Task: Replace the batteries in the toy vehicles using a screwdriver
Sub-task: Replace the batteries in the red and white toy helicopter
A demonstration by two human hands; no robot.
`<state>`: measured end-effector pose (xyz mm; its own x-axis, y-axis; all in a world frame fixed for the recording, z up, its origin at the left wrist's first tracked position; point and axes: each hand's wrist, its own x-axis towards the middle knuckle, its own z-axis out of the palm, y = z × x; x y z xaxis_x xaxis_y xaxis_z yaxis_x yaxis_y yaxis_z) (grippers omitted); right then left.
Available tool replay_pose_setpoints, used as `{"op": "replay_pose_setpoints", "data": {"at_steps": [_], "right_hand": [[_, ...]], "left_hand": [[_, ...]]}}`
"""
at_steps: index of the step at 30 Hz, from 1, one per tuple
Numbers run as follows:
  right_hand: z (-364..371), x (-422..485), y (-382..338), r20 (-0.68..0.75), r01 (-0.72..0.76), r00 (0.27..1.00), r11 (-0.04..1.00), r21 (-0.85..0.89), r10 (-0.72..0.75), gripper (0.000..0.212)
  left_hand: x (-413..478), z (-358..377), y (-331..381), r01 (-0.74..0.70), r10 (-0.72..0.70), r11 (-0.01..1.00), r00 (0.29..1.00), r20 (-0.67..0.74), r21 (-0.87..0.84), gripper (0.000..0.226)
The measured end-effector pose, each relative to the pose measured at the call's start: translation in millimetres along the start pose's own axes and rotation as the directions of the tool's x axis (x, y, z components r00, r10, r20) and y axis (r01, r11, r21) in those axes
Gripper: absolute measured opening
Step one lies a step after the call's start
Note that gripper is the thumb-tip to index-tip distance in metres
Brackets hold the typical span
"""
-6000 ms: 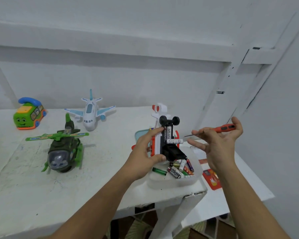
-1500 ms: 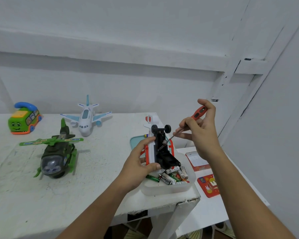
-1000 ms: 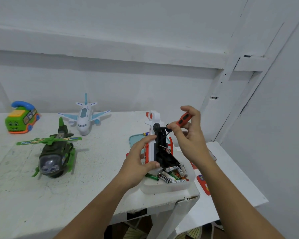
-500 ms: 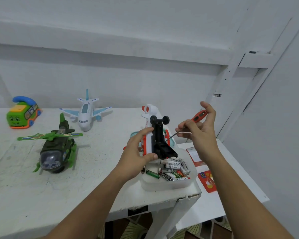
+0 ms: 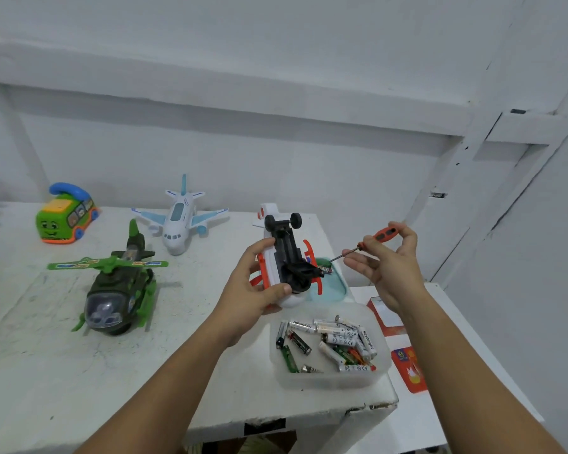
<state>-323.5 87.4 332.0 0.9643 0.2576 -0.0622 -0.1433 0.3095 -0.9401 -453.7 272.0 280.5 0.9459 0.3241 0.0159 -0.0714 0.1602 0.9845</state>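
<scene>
My left hand (image 5: pixel 254 290) grips a white and orange toy plane (image 5: pixel 284 257), turned belly up so its black underside and wheels face me. My right hand (image 5: pixel 387 260) pinches an orange-handled screwdriver (image 5: pixel 373 240), its thin shaft pointing left toward the plane's underside. The tip sits close to a small battery (image 5: pixel 324 270) lying beside the plane over the teal lid. A clear plastic tub (image 5: pixel 328 376) near the table's front right corner holds several loose batteries (image 5: pixel 335 339).
On the white table (image 5: pixel 46 371) stand a green helicopter (image 5: pixel 112 290), a white and blue airliner (image 5: pixel 179 219) and a green bus-shaped toy phone (image 5: pixel 64 214). A teal lid (image 5: pixel 333 286) lies behind the tub. Red cards (image 5: pixel 407 368) rest on a lower white surface at right.
The plane has tilted from upright to leaning back, lifted off the tub and shifted toward the teal lid. My right hand with the screwdriver stays beside it, tip still aimed at the underside.
</scene>
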Motion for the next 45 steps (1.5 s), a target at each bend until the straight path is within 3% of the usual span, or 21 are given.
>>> {"op": "replay_pose_setpoints", "data": {"at_steps": [9, 17, 25, 34, 38, 42, 45], "right_hand": [[1.1, 89.6, 28.4, -0.053, -0.056, 0.997, 0.985, -0.164, 0.048, 0.045], [-6.7, 157.5, 69.1, 0.080, -0.085, 0.989, 0.917, -0.390, 0.126, 0.020], [-22.5, 192.4, 89.2, 0.297, 0.146, 0.942, 0.608, -0.780, 0.155, 0.021], [-27.3, 200.6, 87.5, 0.386, 0.240, 0.905, 0.537, -0.809, 0.176, 0.027], [-25.1, 204.8, 85.2, 0.408, 0.327, 0.899, 0.377, -0.866, 0.157, 0.016], [-15.0, 201.3, 78.7, 0.381, 0.325, 0.899, 0.257, -0.910, 0.214, 0.016], [-4.2, 193.2, 74.1, 0.460, 0.448, 0.879, 0.113, -0.887, 0.122, 0.017]], "left_hand": [[35.0, -17.5, -4.2, -0.019, 0.013, 0.999, 0.989, -0.151, -0.038, 0.073], [58.9, -29.1, -19.3, -0.023, 0.000, 0.996, 0.968, -0.250, -0.089, 0.076], [69.6, -37.0, -28.3, -0.022, -0.003, 0.997, 0.955, -0.298, -0.080, 0.076], [77.5, -37.0, -34.5, -0.029, 0.007, 0.997, 0.951, -0.309, -0.066, 0.076], [78.5, -35.5, -34.3, -0.028, 0.006, 0.997, 0.950, -0.313, -0.066, 0.074], [78.3, -34.2, -34.4, -0.032, 0.007, 0.997, 0.949, -0.316, -0.075, 0.074], [78.5, -34.6, -35.3, -0.038, 0.010, 0.995, 0.951, -0.308, -0.087, 0.076]]}}
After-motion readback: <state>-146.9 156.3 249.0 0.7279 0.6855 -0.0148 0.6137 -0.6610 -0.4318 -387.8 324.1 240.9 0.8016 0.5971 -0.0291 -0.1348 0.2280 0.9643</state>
